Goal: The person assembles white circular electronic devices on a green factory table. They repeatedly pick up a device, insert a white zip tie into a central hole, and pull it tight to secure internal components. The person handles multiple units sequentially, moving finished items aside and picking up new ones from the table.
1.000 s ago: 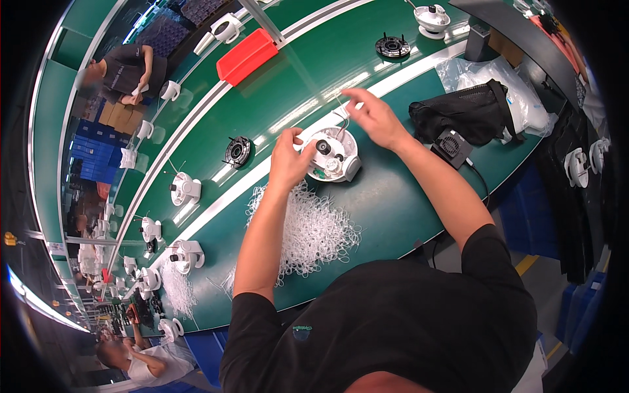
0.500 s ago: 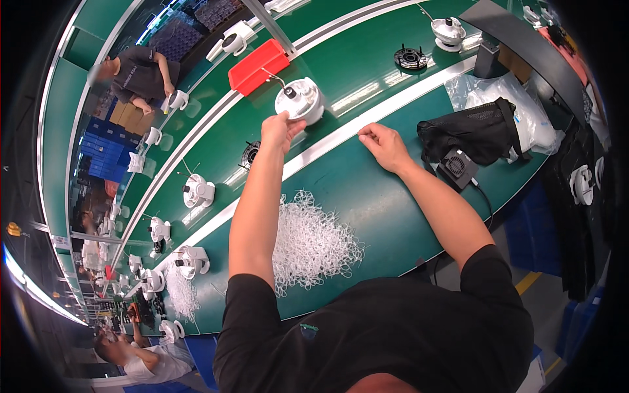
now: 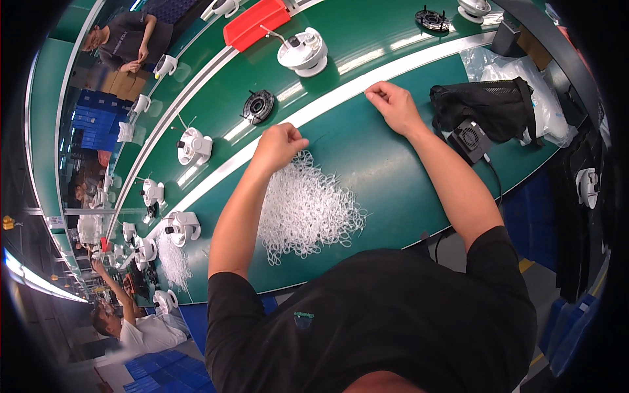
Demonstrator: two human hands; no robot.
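Note:
My left hand [image 3: 280,147] hovers at the upper edge of a heap of thin white looped ties [image 3: 311,209]. Its fingers are loosely curled, the thumb stands a little apart, and nothing shows in them. Farther right, my right hand [image 3: 393,108] is over the green table by the white rail, thumb and fingertips pinched together; whatever is between them is too small to make out. Beyond both hands, on the green conveyor, stands a white round-based appliance part [image 3: 303,54] with a black knob and a wire sticking up. Neither hand touches it.
A black ring-shaped part [image 3: 257,107] lies on the conveyor, with a red bin [image 3: 257,25] behind. At right are a black mesh bag [image 3: 481,108], a small black fan unit [image 3: 470,139] with a cable, and clear plastic bags [image 3: 550,114]. Co-workers [image 3: 134,39] work at left.
My left hand has let go of the white appliance part and drawn back toward the white ties. The right hand stays pinched. The view has shifted, and the black ring part now shows fully.

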